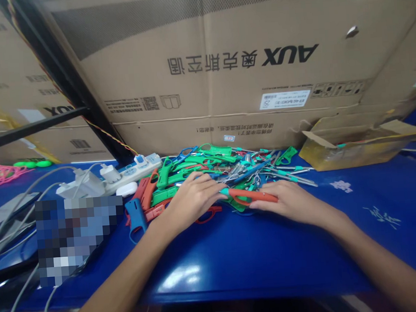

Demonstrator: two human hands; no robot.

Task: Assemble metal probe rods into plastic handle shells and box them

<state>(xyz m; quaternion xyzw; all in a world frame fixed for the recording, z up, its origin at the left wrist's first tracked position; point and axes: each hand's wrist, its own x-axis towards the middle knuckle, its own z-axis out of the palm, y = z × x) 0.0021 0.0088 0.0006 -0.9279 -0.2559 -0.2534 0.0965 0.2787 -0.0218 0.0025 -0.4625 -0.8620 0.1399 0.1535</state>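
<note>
An orange utility lighter (253, 194) with a teal collar lies level between my two hands, just above the front of a heap of lighter parts. My right hand (285, 198) is closed round its handle end. At the teal collar, my left hand (198, 194) is closed over the other end, and its fingers hide most of the metal tube. Behind and beside my hands spread green lighter handles (164, 172), red handles (149, 188) and a blue handle (135, 214). Metal tubes with teal collars (291, 177) lie at the heap's right.
On the blue table (237, 263), a white power strip (138, 173) with plugs and cables stands left of the heap. A pixelated device (78, 236) lies nearer me. An open, taped cardboard box (350, 148) sits at the back right. Large cardboard panels (210, 80) form the back wall.
</note>
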